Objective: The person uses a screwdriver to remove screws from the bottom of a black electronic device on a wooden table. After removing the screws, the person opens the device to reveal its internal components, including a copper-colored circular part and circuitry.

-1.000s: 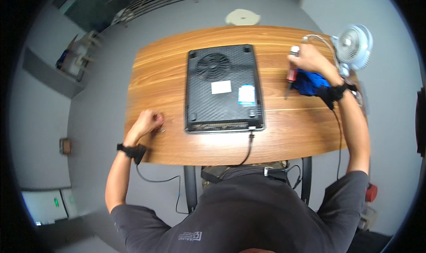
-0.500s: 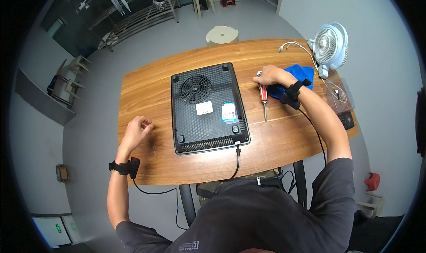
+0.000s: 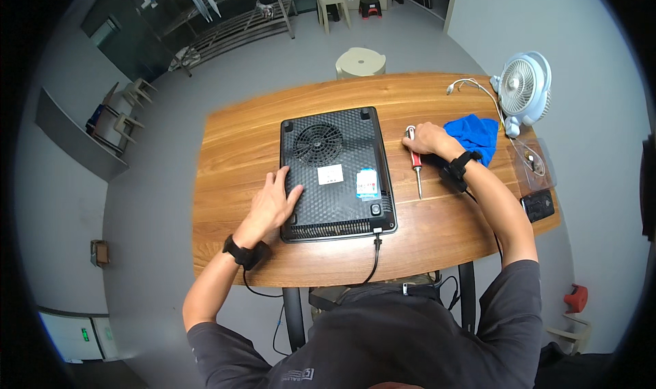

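Induction cooker (image 3: 349, 177), black, dimple-textured, laid underside-up, round grille (image 3: 318, 144) exposed, touched along left edge by unclenched left hand (image 3: 271, 201); red-handled screwdriver (image 3: 416, 161) grasped by right hand (image 3: 428, 140).

Your left hand (image 3: 271, 201) is lying palm down, fingers (image 3: 279, 176) pointing forward, thumb (image 3: 295, 196) standing apart. Your right hand (image 3: 429, 140) is sitting farther forward, back up, fingers curling inward. Your left forearm (image 3: 216, 283) is slanting forward and rightward, your right forearm (image 3: 501, 215) forward and leftward, hands staying well apart.
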A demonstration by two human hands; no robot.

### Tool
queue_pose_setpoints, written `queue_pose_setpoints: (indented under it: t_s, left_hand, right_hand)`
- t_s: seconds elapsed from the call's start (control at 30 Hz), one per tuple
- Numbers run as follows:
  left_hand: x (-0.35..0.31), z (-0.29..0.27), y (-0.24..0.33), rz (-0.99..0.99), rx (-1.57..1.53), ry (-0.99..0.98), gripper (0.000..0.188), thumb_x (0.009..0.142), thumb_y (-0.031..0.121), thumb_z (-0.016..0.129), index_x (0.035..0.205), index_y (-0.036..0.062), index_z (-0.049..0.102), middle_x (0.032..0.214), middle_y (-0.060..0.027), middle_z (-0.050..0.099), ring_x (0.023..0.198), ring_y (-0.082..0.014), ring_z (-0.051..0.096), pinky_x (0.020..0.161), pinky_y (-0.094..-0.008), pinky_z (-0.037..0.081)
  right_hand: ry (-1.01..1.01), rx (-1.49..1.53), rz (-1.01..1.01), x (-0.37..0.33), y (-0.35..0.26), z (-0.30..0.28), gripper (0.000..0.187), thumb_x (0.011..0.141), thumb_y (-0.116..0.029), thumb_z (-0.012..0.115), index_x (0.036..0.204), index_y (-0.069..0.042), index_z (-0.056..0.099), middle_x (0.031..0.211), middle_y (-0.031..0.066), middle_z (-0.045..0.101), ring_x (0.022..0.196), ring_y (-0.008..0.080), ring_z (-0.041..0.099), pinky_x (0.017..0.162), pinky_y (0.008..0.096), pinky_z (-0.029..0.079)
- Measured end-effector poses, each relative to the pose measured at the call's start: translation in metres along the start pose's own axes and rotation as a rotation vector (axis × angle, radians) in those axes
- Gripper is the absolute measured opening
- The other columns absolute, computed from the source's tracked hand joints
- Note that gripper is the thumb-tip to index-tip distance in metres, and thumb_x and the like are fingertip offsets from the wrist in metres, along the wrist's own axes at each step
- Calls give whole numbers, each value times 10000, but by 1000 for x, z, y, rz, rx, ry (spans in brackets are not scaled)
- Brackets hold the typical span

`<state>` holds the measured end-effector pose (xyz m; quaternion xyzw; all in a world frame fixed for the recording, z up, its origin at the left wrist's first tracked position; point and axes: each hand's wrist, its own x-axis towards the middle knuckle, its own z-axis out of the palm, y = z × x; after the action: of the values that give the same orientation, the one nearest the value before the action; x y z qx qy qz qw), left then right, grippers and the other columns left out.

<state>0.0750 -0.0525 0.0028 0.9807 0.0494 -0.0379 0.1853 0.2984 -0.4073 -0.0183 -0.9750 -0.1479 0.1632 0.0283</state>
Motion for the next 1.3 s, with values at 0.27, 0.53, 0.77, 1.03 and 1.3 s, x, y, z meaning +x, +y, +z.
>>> queue_pose_setpoints:
  t_s: [0.27, 0.53, 0.77, 1.03, 1.3]
  left_hand:
    - [-20, 31, 0, 52, 18, 97, 761, 1016, 418, 582, 1593, 36, 265, 1339, -352, 493, 1111, -546, 601, 917, -578, 532]
    - [-39, 25, 9, 35, 76, 51, 724, 1027, 354, 532, 1614, 55, 231, 1199, -344, 534, 853, -527, 660, 765, -603, 563]
    - [-42, 28, 2, 70, 34, -8, 712, 1023, 316, 504, 1619, 62, 209, 1202, -356, 505, 821, -546, 648, 766, -622, 556]
    - [-41, 28, -3, 79, -8, -13, 741, 966, 230, 535, 1622, 106, 214, 1181, -312, 477, 813, -547, 619, 783, -618, 546]
    - [-37, 26, -15, 150, -45, -61, 739, 985, 243, 536, 1620, 88, 191, 1263, -434, 456, 781, -565, 631, 784, -590, 573]
  right_hand:
    - [372, 111, -96, 2, -34, -21, 771, 995, -671, 479, 1145, 69, 631, 982, 291, 724, 943, 452, 721, 824, 536, 578]
    - [185, 136, -171, 39, -86, -9, 835, 996, -712, 413, 1359, 32, 522, 1184, 292, 685, 1129, 453, 668, 959, 533, 532]
    - [115, 184, -182, 67, -78, 7, 851, 1020, -698, 368, 1422, 47, 460, 1203, 333, 667, 1151, 486, 639, 994, 543, 503]
    - [44, 234, -210, 90, -72, 13, 870, 1034, -672, 346, 1416, 107, 421, 1229, 362, 645, 1201, 506, 604, 1034, 536, 480]
    - [116, 177, -161, 77, -82, 6, 740, 1051, -600, 375, 1356, 58, 519, 1197, 325, 675, 1165, 484, 638, 1015, 530, 498]
